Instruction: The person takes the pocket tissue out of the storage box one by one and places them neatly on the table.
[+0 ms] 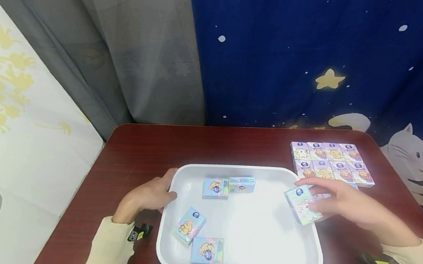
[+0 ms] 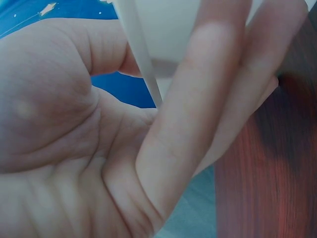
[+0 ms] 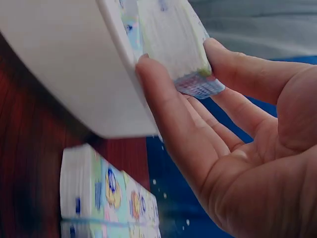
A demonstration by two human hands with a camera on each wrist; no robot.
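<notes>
Head view: my right grip (image 1: 338,200) pinches a cartoon-printed pack (image 1: 301,206); my left grip (image 1: 150,196) holds the white tray (image 1: 260,231). The pack's blue logo (image 1: 299,191) is too small to read.

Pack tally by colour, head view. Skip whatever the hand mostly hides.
Blue packs in the white tray: 4
Purple-topped packs on the table: 8
Pale blue-green pack in the right hand: 1
Total: 13
</notes>
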